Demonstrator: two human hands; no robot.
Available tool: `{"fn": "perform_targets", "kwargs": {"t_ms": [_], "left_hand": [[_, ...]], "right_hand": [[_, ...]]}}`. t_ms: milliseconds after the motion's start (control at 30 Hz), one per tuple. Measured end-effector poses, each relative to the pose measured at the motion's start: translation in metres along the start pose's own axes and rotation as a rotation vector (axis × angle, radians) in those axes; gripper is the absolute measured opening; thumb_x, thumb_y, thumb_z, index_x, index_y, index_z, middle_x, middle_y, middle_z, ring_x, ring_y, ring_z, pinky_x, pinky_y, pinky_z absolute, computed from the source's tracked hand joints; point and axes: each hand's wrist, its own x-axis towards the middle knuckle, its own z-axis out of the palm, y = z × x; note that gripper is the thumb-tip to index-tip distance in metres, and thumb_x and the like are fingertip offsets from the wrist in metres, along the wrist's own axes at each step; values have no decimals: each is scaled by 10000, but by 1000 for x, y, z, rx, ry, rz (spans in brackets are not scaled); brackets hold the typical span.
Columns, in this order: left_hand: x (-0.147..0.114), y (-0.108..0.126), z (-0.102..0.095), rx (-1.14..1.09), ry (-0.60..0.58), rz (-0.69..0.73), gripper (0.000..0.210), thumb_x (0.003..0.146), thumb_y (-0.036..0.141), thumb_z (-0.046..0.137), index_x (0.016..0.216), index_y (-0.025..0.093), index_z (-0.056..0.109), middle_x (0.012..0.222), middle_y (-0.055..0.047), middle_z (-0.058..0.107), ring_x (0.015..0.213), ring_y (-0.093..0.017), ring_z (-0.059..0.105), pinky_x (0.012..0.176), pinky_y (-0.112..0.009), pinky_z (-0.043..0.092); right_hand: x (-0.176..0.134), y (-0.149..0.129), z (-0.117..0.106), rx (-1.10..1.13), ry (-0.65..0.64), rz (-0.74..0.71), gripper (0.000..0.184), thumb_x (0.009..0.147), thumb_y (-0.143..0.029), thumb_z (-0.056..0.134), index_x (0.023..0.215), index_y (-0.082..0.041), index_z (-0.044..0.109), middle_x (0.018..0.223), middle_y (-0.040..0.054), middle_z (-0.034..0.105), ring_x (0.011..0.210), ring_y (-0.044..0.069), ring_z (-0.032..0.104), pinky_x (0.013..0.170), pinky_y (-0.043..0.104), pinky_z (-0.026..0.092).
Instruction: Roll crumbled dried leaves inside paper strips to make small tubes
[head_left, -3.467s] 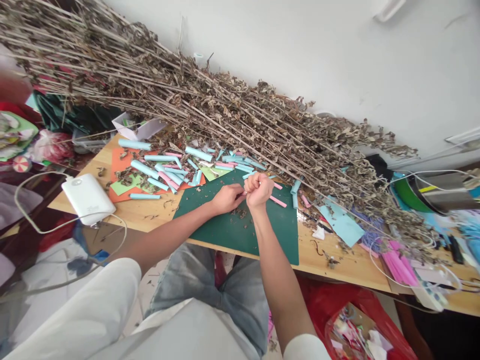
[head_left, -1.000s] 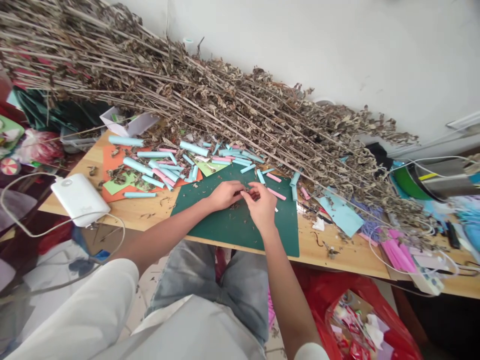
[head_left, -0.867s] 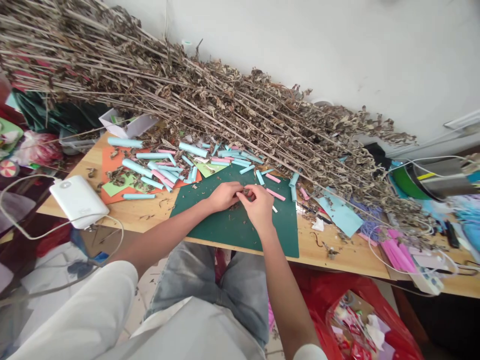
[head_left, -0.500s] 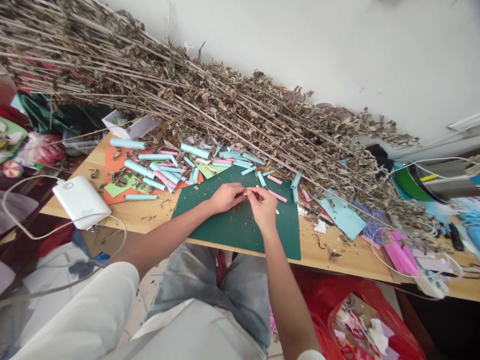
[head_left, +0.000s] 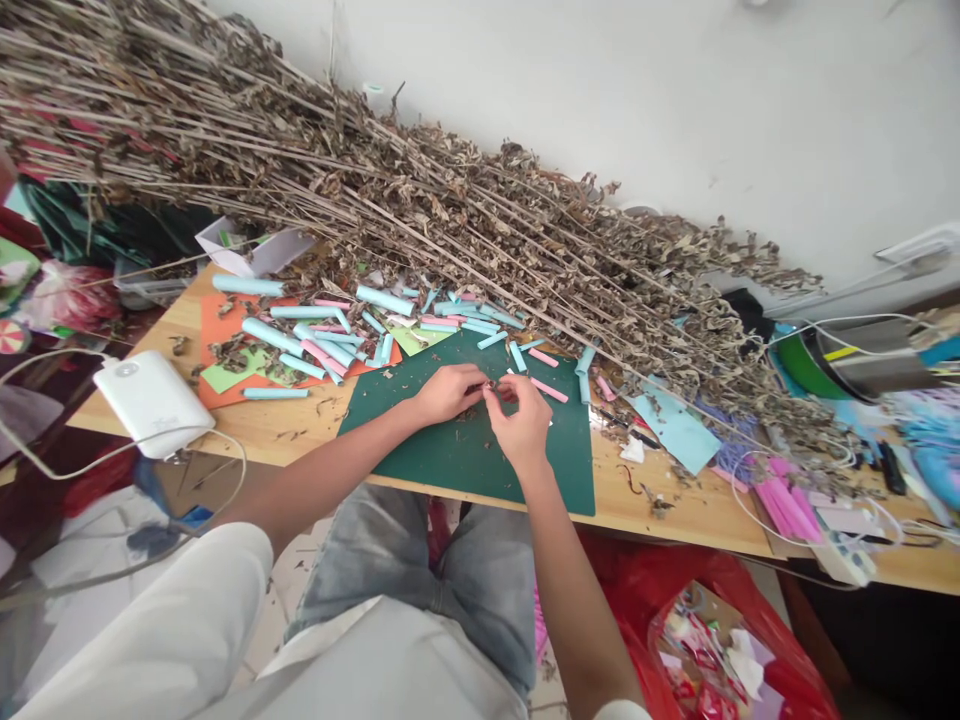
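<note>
Over the dark green mat (head_left: 450, 455), my left hand (head_left: 450, 393) and my right hand (head_left: 523, 418) meet fingertip to fingertip. Both are closed in a pinch around something small and brownish, too tiny to name. My right thumb and index finger form a loop. Dark crumbs of dried leaf are scattered on the mat below. Just beyond my fingers lie rolled paper tubes, among them a pink tube (head_left: 549, 389) and a light blue tube (head_left: 517, 356). A larger pile of blue and pink tubes (head_left: 274, 334) spreads to the left on orange and green paper sheets.
A long heap of dried leafy stalks (head_left: 450, 210) covers the table's back along the wall. At left sits a white power bank (head_left: 154, 400) with a cable. Light blue paper (head_left: 677, 425) lies right of the mat. A red bag of scraps (head_left: 637, 600) stands below the edge.
My right thumb and index finger have shifted, opening a rounder loop, while their tips stay near my left fingertips. The whole view has moved slightly; the tubes look unmoved.
</note>
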Motion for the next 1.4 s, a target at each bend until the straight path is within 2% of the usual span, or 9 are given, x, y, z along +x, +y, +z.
{"fn": "perform_targets", "kwargs": {"t_ms": [100, 300, 467, 667, 800, 1000, 1100, 1267, 1400], "left_hand": [[0, -1, 0, -15, 0, -3, 210, 938, 268, 489, 916, 147, 659, 872, -88, 662, 834, -195, 635, 723, -276, 464], [0, -3, 3, 2, 17, -17, 275, 954, 324, 474, 859, 145, 661, 793, -74, 632, 765, -175, 615, 684, -262, 456], [0, -3, 2, 3, 18, -14, 330, 973, 376, 448, 861, 151, 661, 799, -71, 631, 754, -168, 609, 674, -254, 440], [0, -1, 1, -25, 27, -24, 285, 965, 364, 479, 877, 152, 649, 802, -63, 639, 756, -170, 610, 676, -254, 429], [2, 0, 1, -20, 81, -58, 316, 947, 417, 518, 789, 161, 616, 779, -48, 634, 720, -159, 597, 658, -250, 409], [1, 3, 1, 23, 87, -55, 331, 946, 429, 515, 776, 163, 613, 761, -50, 631, 711, -161, 596, 651, -254, 404], [1, 6, -1, 59, 88, -52, 336, 967, 404, 470, 793, 158, 621, 755, -58, 631, 707, -166, 595, 641, -259, 398], [1, 9, -3, 84, 55, -42, 344, 981, 391, 435, 828, 155, 632, 779, -69, 638, 725, -167, 599, 636, -259, 394], [1, 7, -2, 92, 52, -32, 335, 979, 388, 440, 824, 158, 629, 778, -62, 630, 726, -164, 590, 639, -254, 392]], "right_hand": [[4, -3, 3, -3, -3, 103, 386, 832, -381, 637, 1163, -196, 568, 753, -7, 612, 639, 148, 546, 671, 290, 485], [13, -6, 7, 113, 4, 129, 188, 876, -320, 535, 871, -200, 681, 783, 30, 665, 651, 148, 575, 654, 284, 481], [10, -2, 9, 342, -26, 239, 177, 868, -336, 548, 902, -188, 639, 768, 27, 671, 664, 157, 619, 628, 278, 517], [-1, 1, -9, 72, -37, -21, 207, 926, -304, 502, 1003, -204, 665, 924, 68, 662, 776, 166, 606, 757, 311, 509], [-7, 26, -21, -147, 36, 117, 216, 911, -298, 524, 1039, -177, 650, 956, 88, 668, 773, 185, 601, 757, 339, 506], [-2, 53, -19, -484, -213, 198, 194, 904, -208, 485, 996, -155, 647, 1046, 165, 638, 861, 258, 624, 684, 363, 490], [6, 37, -26, -310, -104, 201, 161, 919, -236, 468, 965, -169, 606, 960, 129, 635, 756, 218, 624, 650, 350, 505], [19, -8, -37, 390, 145, 239, 252, 947, -436, 460, 1066, -221, 514, 786, 17, 623, 576, 148, 624, 552, 293, 566], [21, -24, -32, 440, 168, 173, 199, 921, -423, 523, 961, -228, 533, 853, 28, 639, 628, 147, 675, 598, 293, 611]]}}
